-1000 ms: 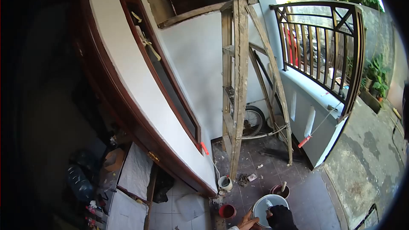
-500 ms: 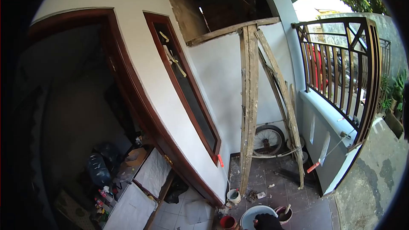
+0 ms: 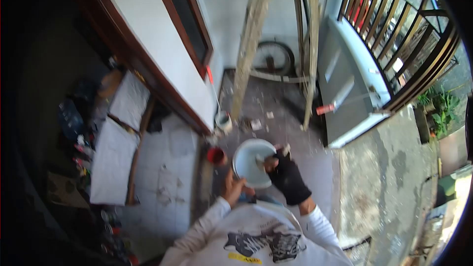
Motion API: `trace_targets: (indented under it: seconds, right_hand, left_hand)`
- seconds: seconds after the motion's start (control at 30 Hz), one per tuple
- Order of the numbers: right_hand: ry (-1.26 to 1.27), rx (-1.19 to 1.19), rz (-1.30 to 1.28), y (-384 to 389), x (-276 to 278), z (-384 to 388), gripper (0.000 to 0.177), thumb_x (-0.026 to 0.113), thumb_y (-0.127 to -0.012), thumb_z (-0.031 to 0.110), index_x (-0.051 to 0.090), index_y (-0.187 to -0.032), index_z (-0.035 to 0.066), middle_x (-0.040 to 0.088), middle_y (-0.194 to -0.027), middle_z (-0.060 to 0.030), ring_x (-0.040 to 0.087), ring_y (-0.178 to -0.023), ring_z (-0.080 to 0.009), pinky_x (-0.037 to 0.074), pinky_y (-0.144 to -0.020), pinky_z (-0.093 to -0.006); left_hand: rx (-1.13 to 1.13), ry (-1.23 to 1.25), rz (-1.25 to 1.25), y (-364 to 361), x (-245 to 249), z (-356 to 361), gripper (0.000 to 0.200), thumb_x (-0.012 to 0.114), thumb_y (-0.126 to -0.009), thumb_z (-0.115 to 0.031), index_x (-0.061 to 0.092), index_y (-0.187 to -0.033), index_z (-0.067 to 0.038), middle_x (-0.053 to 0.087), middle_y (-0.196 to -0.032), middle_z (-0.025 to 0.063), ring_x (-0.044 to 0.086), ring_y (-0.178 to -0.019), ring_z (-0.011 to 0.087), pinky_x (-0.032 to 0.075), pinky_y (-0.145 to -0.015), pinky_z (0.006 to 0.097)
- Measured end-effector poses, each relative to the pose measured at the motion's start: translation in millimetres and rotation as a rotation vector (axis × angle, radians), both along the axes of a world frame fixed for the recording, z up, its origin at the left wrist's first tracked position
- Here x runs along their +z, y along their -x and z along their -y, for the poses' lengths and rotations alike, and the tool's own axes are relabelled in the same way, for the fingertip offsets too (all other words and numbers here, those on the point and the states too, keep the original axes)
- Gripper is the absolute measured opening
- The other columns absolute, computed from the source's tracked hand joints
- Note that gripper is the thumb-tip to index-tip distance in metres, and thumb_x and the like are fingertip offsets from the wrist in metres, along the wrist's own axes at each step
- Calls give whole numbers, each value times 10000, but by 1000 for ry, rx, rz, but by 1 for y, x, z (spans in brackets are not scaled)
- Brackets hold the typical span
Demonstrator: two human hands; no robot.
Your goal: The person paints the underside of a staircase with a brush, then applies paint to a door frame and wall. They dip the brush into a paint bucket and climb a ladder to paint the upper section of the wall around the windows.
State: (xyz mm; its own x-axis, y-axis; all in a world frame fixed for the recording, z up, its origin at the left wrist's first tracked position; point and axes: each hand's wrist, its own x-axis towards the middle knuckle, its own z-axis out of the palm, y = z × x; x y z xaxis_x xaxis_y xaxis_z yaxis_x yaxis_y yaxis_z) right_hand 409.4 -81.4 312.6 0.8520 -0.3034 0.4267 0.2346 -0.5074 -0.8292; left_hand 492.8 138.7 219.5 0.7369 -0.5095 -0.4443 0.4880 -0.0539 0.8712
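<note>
A white bucket (image 3: 240,161) stands before me, with pale contents inside. My left hand (image 3: 233,187), bare, grips the bucket's near left rim. On my right hand (image 3: 285,176) is a dark glove, its fingers wrapped round a brush (image 3: 259,160) that dips into the bucket. A red pot (image 3: 215,155) sits just left of the bucket. Farther back, a small white can (image 3: 223,122) stands by the wall, with a red-handled roller (image 3: 209,74) leaning above it.
A wooden trestle (image 3: 252,39) stands ahead, a wheel (image 3: 272,59) behind it. To the right are a low wall (image 3: 345,76) with a metal railing (image 3: 394,24) and another red-handled roller (image 3: 325,109). White-covered boxes (image 3: 114,162) and the door frame (image 3: 143,64) are at left.
The view has tilted down, bringing both arms and the bucket into fuller sight. The gloved right hand, earlier at the bottom edge, now shows with the brush inside the bucket.
</note>
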Motion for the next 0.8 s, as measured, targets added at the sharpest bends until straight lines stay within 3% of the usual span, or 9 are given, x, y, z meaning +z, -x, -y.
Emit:
trace_targets:
  seconds: [0.1, 0.2, 0.3, 0.37, 0.53, 0.6, 0.7, 0.73, 0.8]
  right_hand:
    - [-125, -27, -192, 13, 23, 18, 157, 735, -993, 107, 707, -1102, -2, 711, -971, -127, 689, -845, -308, 535, -749, -371]
    - [-179, -77, -197, 24, 47, 22, 204, 745, -1037, 177, 706, -1127, -2, 721, -919, -92, 652, -777, -120, 526, -715, -282]
    - [-155, -131, -200, 35, 74, 22, 208, 759, -1021, 159, 705, -1126, -12, 728, -932, -89, 660, -787, -132, 532, -727, -286]
    - [-8, -185, -160, 42, 93, 21, 191, 774, -973, 81, 709, -1126, -12, 737, -958, -114, 696, -800, -175, 541, -736, -304]
    - [72, -272, -22, 56, 116, 11, 246, 804, -885, -10, 714, -1113, 1, 714, -940, -126, 692, -767, -250, 543, -704, -349]
    - [112, -184, -22, 50, 98, 9, 242, 799, -888, -1, 713, -1114, 5, 715, -933, -142, 695, -763, -292, 548, -707, -366]
    - [-49, -83, -344, 27, 19, 10, 145, 747, -950, 95, 717, -1079, 35, 729, -973, -179, 717, -854, -386, 566, -747, -421]
    - [27, -92, -344, 28, -14, 11, 122, 718, -987, 100, 719, -1062, 4, 737, -894, -163, 741, -798, -293, 564, -728, -361]
    - [-55, -222, -353, 14, -20, -2, 150, 750, -992, 156, 715, -1033, 16, 733, -830, -138, 740, -760, -250, 556, -687, -355]
  left_hand:
    - [-17, 46, -20, 8, 17, 14, 691, 542, -1013, -9, 291, -1641, -145, 729, -1159, 191, 787, -771, 322, 696, -681, 428]
    - [-36, 49, -72, 13, 18, 24, 723, 546, -1014, -21, 241, -1660, -136, 718, -1188, 212, 790, -784, 327, 703, -712, 414]
    - [-47, 43, -71, 13, 25, 32, 756, 551, -1004, -31, 206, -1671, -112, 708, -1216, 223, 796, -797, 321, 707, -736, 407]
    - [-88, 90, -122, 14, 22, 33, 921, 548, -997, -36, 21, -1737, -195, 643, -1382, 218, 800, -741, 281, 710, -713, 372]
    - [-87, 111, -72, 17, 23, 36, 854, 559, -992, -33, 111, -1710, -145, 658, -1332, 216, 797, -756, 292, 706, -718, 374]
    - [-80, 108, -30, 15, 24, 34, 799, 572, -985, -34, 196, -1685, -112, 691, -1249, 212, 796, -777, 309, 704, -728, 382]
    - [-163, 64, -134, 13, 16, 29, 939, 562, -997, -4, 16, -1736, -200, 586, -1484, 215, 803, -790, 272, 709, -696, 362]
    - [-145, 86, -104, 15, 11, 28, 934, 564, -1002, -1, 22, -1736, -202, 600, -1467, 221, 803, -796, 280, 711, -700, 369]
    - [-106, 94, -75, 15, 10, 27, 871, 555, -1016, 14, 91, -1726, -184, 664, -1365, 235, 802, -815, 308, 717, -709, 393]
